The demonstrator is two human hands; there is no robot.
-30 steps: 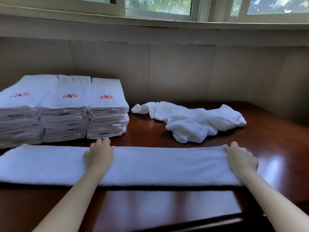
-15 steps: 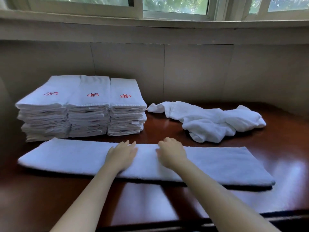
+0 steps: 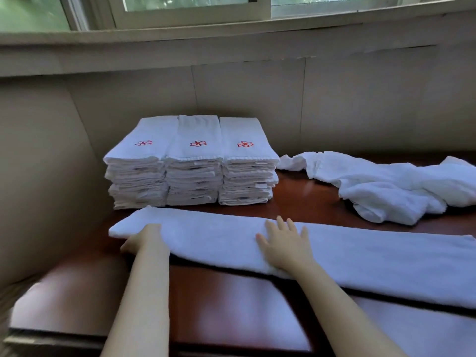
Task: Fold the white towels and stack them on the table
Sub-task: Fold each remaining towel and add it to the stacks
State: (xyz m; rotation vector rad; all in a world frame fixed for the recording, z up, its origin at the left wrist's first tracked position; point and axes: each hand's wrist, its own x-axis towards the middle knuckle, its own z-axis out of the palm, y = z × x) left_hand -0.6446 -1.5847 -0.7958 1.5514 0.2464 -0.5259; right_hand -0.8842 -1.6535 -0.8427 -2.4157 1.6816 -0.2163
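head view, looking down, close.

On table (image 3: pixel 219 313) front, long towel (image 3: pixel 360 264); stacks (image 3: pixel 193 161) behind at left; loose heap (image 3: pixel 386 186) right, perhaps against stacks.

Two bare forearms are seen, each uncovered from the wrist back to the near edge of the view, so that only skin is shown along their whole visible length. The left hand (image 3: pixel 145 240) and the right hand (image 3: pixel 284 243) are likewise bare, and both arms are seen to be slender and smooth in outline. The fingertips are rendered too softly for the nails to be judged.
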